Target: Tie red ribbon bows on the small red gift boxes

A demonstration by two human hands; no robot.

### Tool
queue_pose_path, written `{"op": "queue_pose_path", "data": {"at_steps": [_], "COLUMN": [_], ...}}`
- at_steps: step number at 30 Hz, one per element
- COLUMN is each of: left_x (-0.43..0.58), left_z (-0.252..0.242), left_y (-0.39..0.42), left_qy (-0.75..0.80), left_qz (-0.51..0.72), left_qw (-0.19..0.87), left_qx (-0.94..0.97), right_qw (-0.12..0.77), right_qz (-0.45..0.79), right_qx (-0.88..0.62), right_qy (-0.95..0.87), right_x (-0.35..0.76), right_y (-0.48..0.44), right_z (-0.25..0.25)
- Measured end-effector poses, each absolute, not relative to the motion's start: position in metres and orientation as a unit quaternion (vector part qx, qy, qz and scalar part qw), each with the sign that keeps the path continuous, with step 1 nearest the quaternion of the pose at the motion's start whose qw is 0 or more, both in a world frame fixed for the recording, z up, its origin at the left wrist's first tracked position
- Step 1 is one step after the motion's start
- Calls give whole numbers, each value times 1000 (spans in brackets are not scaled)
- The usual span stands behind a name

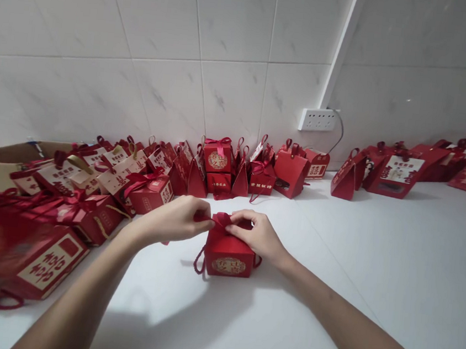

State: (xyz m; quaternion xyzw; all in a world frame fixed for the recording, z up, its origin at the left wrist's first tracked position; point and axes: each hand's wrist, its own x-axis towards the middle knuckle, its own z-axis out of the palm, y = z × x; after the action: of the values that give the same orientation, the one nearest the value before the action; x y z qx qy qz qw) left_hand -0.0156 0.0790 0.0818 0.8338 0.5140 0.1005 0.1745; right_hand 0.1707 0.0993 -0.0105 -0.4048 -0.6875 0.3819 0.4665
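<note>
A red gift box (229,254) with a round gold emblem on its front stands upright on the white table, a dark red cord loop at each side. On its lid sits a red ribbon bow (222,221). My left hand (182,218) pinches the ribbon at the bow's left side, fingers closed. From the right, my right hand (254,233) pinches the bow between thumb and fingers, close over the lid. The ribbon parts inside the fingertips are hidden.
Many red gift boxes (147,193) crowd the left and back of the white table (333,251). A cardboard carton (9,159) stands at the far left. More red boxes (395,172) line the back right. A white power strip (317,119) is mounted on the tiled wall.
</note>
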Motion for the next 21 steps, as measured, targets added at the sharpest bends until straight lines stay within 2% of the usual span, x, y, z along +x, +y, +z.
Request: {"op": "queue_pose_path", "data": {"at_steps": [7, 13, 21], "left_x": [-3, 4, 13], "left_z": [92, 92, 95], "left_y": [69, 73, 99], "left_qy": [494, 428, 370], "left_qz": [110, 102, 103], "left_qw": [143, 69, 145], "left_qx": [850, 895, 912], "right_qw": [468, 471, 462], "right_qz": [393, 388, 395], "right_qx": [-392, -373, -364], "right_qy": [-688, -699, -706], "right_x": [170, 172, 172], "right_y": [100, 97, 98], "right_z": [-11, -7, -9]}}
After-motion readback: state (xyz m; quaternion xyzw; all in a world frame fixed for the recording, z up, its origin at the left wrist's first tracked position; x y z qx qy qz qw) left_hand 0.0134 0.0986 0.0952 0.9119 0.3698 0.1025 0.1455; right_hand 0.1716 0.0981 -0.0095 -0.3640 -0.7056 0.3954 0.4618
